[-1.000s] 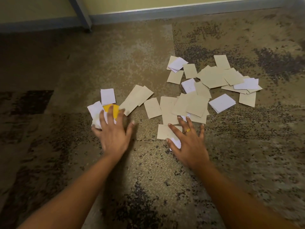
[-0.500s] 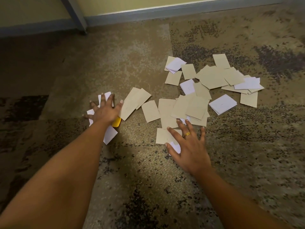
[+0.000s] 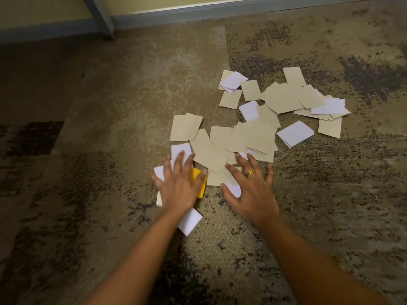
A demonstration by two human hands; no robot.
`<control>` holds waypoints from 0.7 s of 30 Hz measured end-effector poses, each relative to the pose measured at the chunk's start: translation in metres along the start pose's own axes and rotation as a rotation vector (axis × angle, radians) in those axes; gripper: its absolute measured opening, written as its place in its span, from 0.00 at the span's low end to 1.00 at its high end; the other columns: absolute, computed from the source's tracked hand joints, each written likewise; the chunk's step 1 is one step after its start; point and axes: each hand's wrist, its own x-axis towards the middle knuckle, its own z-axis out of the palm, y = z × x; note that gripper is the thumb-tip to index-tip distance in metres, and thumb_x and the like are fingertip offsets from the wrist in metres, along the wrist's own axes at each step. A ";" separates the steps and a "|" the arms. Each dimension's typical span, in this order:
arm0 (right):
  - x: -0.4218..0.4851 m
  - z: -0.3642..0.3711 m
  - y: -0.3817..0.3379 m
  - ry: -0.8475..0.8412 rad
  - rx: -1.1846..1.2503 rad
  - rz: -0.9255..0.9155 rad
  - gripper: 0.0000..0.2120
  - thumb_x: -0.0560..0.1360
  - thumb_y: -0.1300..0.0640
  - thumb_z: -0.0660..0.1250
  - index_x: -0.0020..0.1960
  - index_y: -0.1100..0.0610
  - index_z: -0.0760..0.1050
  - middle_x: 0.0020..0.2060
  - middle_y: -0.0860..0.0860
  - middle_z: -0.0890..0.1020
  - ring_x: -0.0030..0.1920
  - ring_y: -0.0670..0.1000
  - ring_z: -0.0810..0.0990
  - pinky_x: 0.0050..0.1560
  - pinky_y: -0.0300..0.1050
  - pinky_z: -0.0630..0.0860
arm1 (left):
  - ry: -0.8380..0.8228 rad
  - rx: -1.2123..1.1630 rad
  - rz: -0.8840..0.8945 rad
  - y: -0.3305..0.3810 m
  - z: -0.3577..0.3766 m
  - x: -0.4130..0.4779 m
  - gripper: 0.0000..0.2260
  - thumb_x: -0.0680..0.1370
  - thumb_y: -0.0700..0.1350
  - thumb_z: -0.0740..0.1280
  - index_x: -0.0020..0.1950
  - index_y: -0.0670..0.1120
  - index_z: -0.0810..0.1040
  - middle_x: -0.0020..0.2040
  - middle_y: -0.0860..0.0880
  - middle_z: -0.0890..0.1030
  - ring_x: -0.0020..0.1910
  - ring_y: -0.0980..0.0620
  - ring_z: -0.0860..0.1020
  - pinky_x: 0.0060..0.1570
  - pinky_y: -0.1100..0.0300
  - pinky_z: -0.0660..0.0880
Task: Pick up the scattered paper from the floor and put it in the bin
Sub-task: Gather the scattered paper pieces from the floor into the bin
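Note:
Several tan and white paper slips [image 3: 259,137] lie scattered over the patterned carpet [image 3: 110,128]. My left hand [image 3: 179,181] lies flat, fingers spread, on a small cluster of white slips [image 3: 190,220] and one yellow slip [image 3: 197,179]. My right hand [image 3: 251,188], wearing a gold ring, rests palm down with fingers spread on the near edge of the tan pile, covering a white slip [image 3: 234,189]. Neither hand has lifted any paper. No bin is in view.
A grey baseboard [image 3: 220,9] runs along the yellow wall at the top. A grey slanted furniture leg [image 3: 100,15] meets the floor at the upper left. More slips spread to the upper right [image 3: 326,106].
My left hand has slid right with the white and yellow slips under it, bringing them against the tan pile. The two long tan slips shifted right too. My right hand stayed in place.

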 end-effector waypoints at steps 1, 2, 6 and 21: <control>0.000 0.001 0.000 0.027 0.013 0.012 0.25 0.71 0.40 0.55 0.61 0.52 0.74 0.66 0.52 0.74 0.71 0.55 0.65 0.66 0.68 0.56 | 0.004 -0.001 0.013 0.006 0.006 -0.008 0.29 0.77 0.66 0.49 0.76 0.58 0.53 0.78 0.56 0.51 0.77 0.48 0.47 0.69 0.34 0.46; 0.000 0.002 0.001 0.057 0.024 0.021 0.24 0.71 0.41 0.56 0.59 0.53 0.75 0.65 0.52 0.75 0.70 0.54 0.66 0.66 0.68 0.58 | 0.021 -0.003 0.017 0.009 0.011 -0.014 0.30 0.76 0.68 0.48 0.76 0.58 0.53 0.77 0.56 0.51 0.77 0.48 0.47 0.68 0.34 0.47; 0.000 0.003 0.002 0.151 0.050 0.027 0.20 0.70 0.43 0.57 0.55 0.55 0.74 0.60 0.53 0.77 0.66 0.52 0.66 0.64 0.64 0.62 | 0.116 0.028 0.011 0.014 0.021 -0.018 0.36 0.70 0.68 0.38 0.75 0.57 0.55 0.77 0.55 0.56 0.76 0.48 0.51 0.67 0.35 0.49; 0.111 -0.033 0.001 -0.262 -0.002 0.059 0.32 0.73 0.31 0.53 0.72 0.44 0.58 0.76 0.48 0.55 0.76 0.57 0.44 0.65 0.76 0.43 | 0.163 0.044 0.000 0.017 0.023 -0.020 0.34 0.72 0.67 0.41 0.73 0.55 0.61 0.75 0.54 0.61 0.75 0.48 0.55 0.66 0.36 0.53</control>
